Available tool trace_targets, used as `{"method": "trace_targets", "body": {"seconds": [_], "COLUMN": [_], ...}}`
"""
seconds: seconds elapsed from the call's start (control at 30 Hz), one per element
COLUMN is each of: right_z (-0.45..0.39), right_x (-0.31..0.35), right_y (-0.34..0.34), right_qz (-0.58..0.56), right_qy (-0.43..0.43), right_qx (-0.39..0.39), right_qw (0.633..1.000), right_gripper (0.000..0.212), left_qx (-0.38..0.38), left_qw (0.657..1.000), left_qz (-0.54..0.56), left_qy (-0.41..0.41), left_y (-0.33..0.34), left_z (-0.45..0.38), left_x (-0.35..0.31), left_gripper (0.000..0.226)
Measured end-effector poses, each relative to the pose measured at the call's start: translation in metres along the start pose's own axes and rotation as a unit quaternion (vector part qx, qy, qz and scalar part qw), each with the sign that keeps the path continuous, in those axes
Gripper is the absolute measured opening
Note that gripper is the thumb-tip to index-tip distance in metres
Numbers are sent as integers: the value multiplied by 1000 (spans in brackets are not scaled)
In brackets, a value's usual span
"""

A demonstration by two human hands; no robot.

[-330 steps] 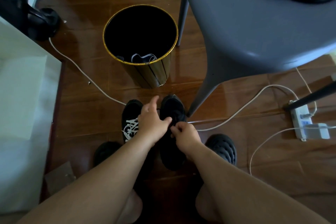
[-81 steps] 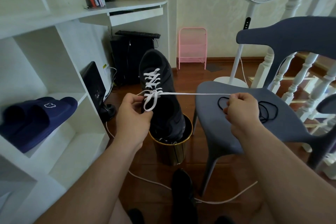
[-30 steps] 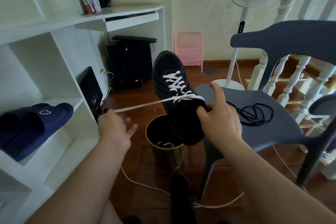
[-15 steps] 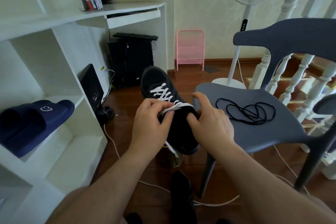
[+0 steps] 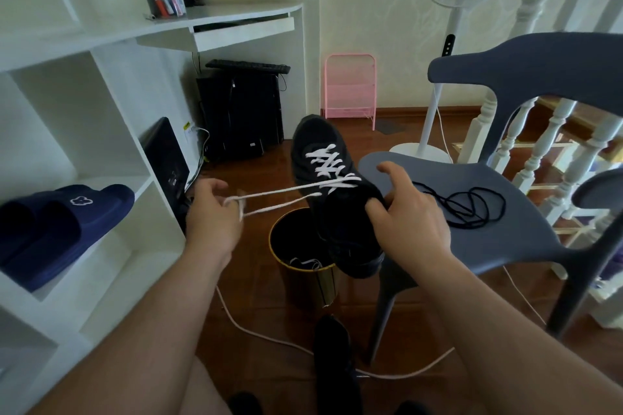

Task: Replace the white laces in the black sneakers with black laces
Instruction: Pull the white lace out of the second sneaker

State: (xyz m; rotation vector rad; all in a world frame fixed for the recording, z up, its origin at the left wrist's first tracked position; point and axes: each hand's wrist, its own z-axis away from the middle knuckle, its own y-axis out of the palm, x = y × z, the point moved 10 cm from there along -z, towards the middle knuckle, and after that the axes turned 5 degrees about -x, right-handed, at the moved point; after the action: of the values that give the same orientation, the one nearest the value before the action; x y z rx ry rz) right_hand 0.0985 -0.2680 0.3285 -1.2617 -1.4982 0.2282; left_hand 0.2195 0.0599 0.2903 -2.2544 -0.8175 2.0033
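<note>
A black sneaker (image 5: 340,212) hangs in the air over the bin, toe pointing away, held at its collar by my right hand (image 5: 409,216). Its white lace (image 5: 286,195) still crosses the upper eyelets, and a loop of it stretches taut to the left, where my left hand (image 5: 212,216) pinches it. A second black sneaker (image 5: 335,364) stands on the floor between my legs. The black lace (image 5: 468,207) lies coiled on the seat of the grey chair (image 5: 526,236), to the right of my right hand.
A black bin with a gold rim (image 5: 303,266) stands under the sneaker, with a white lace (image 5: 305,262) inside. White shelves (image 5: 111,152) with blue slippers (image 5: 57,229) fill the left. A white cable (image 5: 266,337) runs over the wooden floor. A fan (image 5: 438,84) stands behind the chair.
My left hand has gone from the sneaker's tongue out to the left, drawing a loop of white lace out taut. The sneaker has tilted up slightly in my right hand.
</note>
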Motion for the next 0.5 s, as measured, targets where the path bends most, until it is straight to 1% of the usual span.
{"method": "trace_targets", "body": {"seconds": [0.03, 0.07, 0.13, 0.17, 0.2, 0.23, 0.27, 0.33, 0.4, 0.43, 0.5], "right_z": [-1, -2, -3, -3, -3, -3, -3, -1, 2, 4, 8], "right_x": [-3, -5, -8, -9, -10, -9, -8, -3, 2, 6, 13], "right_y": [-3, -5, -8, -8, -7, -7, -6, -3, 4, 8, 16], "right_qz": [-8, -13, -18, -18, -19, -20, -22, -19, -5, 7, 28], "right_qy": [4, 7, 9, 10, 10, 11, 10, 4, -8, -16, -38], "right_qx": [-6, -11, -19, -19, -18, -16, -13, -6, 9, 17, 30], "right_qw": [1000, 1000, 1000, 1000, 1000, 1000, 1000, 1000, 1000, 1000, 998], "right_gripper": [54, 54, 53, 53, 53, 52, 52, 50, 42, 37, 31], "left_qx": [53, 112, 221, 258, 272, 262, 235, 168, 135, 144, 182], "left_qw": [997, 987, 948, 929, 919, 923, 939, 973, 984, 981, 966], "left_qz": [-51, -111, -222, -258, -277, -274, -248, -155, -76, -43, -12], "left_qy": [-18, -34, -60, -67, -65, -55, -37, 14, 92, 126, 186], "left_y": [7, 14, 27, 32, 34, 35, 35, 32, 32, 35, 44], "left_z": [-3, -3, 5, 10, 12, 12, 11, 11, 21, 31, 56], "left_x": [12, 24, 47, 55, 58, 54, 44, 15, -18, -34, -56], "left_gripper": [39, 49, 73, 85, 92, 90, 80, 51, 27, 25, 32]}}
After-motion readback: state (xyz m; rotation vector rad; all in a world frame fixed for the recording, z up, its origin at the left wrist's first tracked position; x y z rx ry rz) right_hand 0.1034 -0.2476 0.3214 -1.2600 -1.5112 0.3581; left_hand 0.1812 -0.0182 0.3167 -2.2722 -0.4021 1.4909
